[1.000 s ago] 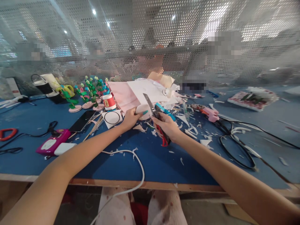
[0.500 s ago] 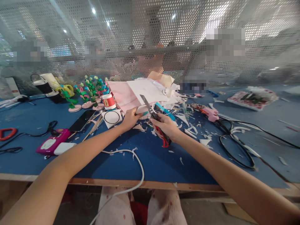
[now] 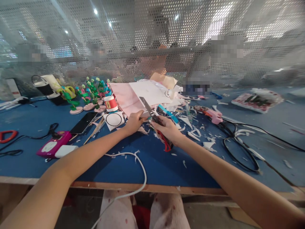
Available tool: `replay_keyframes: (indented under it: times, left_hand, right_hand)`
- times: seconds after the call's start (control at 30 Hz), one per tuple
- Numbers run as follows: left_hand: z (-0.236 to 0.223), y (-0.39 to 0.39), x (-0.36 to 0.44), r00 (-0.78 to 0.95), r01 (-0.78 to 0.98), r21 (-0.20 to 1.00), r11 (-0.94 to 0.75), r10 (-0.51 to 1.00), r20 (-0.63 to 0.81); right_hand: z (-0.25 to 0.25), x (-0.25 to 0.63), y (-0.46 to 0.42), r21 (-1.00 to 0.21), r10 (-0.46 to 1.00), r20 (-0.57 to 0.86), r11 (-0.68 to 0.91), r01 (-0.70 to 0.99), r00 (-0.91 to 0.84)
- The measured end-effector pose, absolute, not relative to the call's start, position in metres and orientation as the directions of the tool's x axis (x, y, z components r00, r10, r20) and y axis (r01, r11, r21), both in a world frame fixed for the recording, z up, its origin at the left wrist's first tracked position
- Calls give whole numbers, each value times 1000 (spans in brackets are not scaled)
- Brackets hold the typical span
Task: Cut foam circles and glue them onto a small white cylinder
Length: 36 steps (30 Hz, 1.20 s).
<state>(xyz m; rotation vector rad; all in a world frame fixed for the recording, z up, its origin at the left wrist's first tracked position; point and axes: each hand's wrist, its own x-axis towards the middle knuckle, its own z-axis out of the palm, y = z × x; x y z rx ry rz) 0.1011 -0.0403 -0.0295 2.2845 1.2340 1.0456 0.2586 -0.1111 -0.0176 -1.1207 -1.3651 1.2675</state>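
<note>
My right hand (image 3: 169, 129) is wrapped round the dark and red handles of a pair of scissors (image 3: 145, 105), whose blades point up and away to the left. Pinched in my left hand (image 3: 133, 123) is a small white piece of paper or foam (image 3: 145, 113), right at the blades and partly hidden by fingers and steel. Left of that hand lies a white square with a black circle drawn on it (image 3: 113, 120). Just behind the square stands a red and white tub (image 3: 111, 103). Pink and white sheets (image 3: 150, 92) are piled beyond both hands.
White offcuts (image 3: 194, 133) litter the blue tabletop. A pink glue gun (image 3: 214, 116) with a black cord lies to the right. Leftward are a phone (image 3: 83, 123), a magenta power adapter (image 3: 54, 144) and small green plant models (image 3: 92, 92). A white cable (image 3: 143, 168) hangs over the front edge.
The white piece has turned in my left hand and shows more edge-on. The scissors have shifted slightly left and tilted with my right hand.
</note>
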Motion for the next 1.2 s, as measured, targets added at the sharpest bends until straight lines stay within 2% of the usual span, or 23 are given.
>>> replay_keyframes:
  times: [0.13, 0.33, 0.63, 0.87, 1.07, 1.2]
  left_hand:
    - [-30, -40, 102, 291, 550, 638, -538, 840, 458]
    - [-32, -36, 100, 200, 450, 739, -502, 863, 464]
    - [-42, -26, 98, 228, 379, 747, -546, 838, 496]
    - [-41, -27, 98, 254, 408, 728, -552, 834, 490]
    - [-35, -39, 99, 358, 453, 666, -593, 805, 473]
    - [-35, -37, 99, 265, 478, 693, -539, 841, 471]
  right_hand:
    - [-17, 260, -110, -997, 997, 56, 53, -51, -56]
    - [-16, 259, -111, -1000, 990, 8, 5, -16, -143]
    - [-15, 260, -112, -1000, 988, 0, 0, 6, -155]
    - [-21, 261, -108, -999, 985, 32, 32, -2, -169]
    - [-25, 258, -109, -995, 975, 64, 77, 57, -211]
    - [-22, 256, -110, -997, 991, 76, 77, 9, -111]
